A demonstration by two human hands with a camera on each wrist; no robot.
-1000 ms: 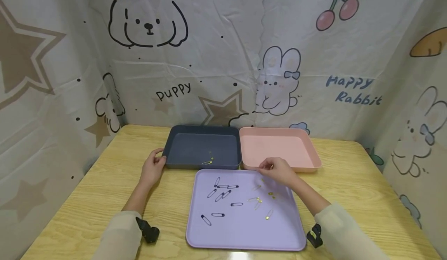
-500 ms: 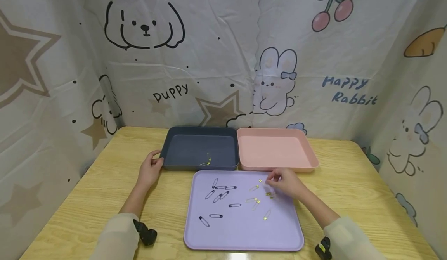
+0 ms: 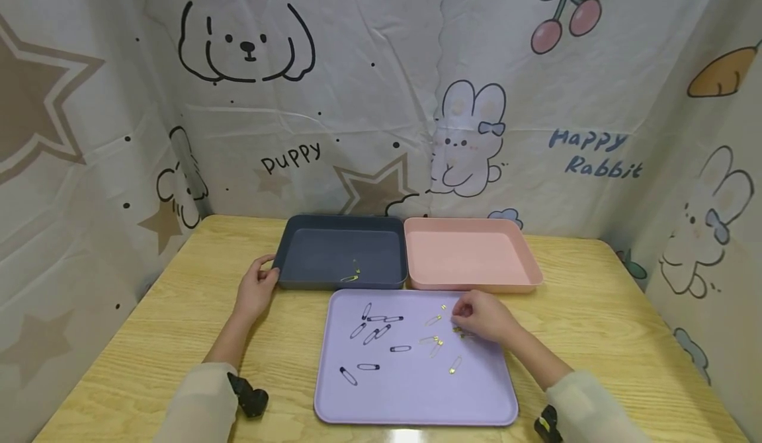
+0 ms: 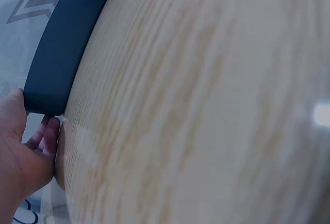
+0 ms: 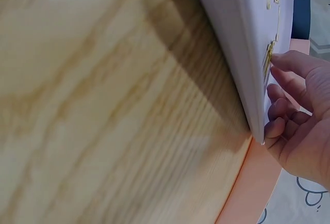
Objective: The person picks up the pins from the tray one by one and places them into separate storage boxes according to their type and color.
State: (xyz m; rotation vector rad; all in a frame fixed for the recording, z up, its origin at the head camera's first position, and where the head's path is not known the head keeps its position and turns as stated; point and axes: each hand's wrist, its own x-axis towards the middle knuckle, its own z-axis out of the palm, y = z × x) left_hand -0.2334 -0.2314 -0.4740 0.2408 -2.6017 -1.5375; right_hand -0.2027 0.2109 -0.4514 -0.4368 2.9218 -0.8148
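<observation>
My left hand (image 3: 256, 292) rests against the left end of the dark blue tray (image 3: 315, 281); its thumb and fingers touch the outer wall near the front corner. On the lilac tray (image 3: 417, 400), my right hand (image 3: 485, 316) is lowered over gold safety pins (image 5: 268, 58), with the thumb tip at them and the other fingers loosely bent. No pin shows clearly held. More gold safety pins (image 3: 436, 348) lie around it. Several black safety pins (image 3: 400, 348) are spread over the left half. Inside the dark blue tray are a few gold pins (image 3: 350, 278).
A pink tray (image 3: 470, 258) stands right of the dark blue one, behind the lilac tray. All three sit on a wood-grain table (image 3: 268, 377). A printed curtain (image 3: 369, 99) hangs around the back and sides. Dark wrist devices (image 3: 250, 398) are on both sleeves.
My right hand has come from the lilac tray's back edge, down and slightly right to the gold pins. The left hand keeps its place at the dark blue tray. The head view shifted slightly.
</observation>
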